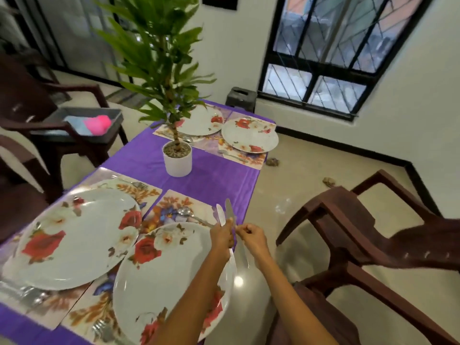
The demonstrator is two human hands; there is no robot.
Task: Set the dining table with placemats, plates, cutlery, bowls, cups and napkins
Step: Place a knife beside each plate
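Left hand (pixel 222 235) grips one knife (pixel 220 214), right hand (pixel 251 235) pinches a second knife (pixel 230 210), both over the desk's right edge beside the near plate (pixel 159 277). Blades point up and away, long axes near parallel; handles mostly hidden by fingers, motion-blurred.

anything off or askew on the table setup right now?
Yes. The nearest plate juts past the table's right edge and overlaps the left near plate. Both hands, left and right, hold knives above that edge, not yet laid down. No spills visible.
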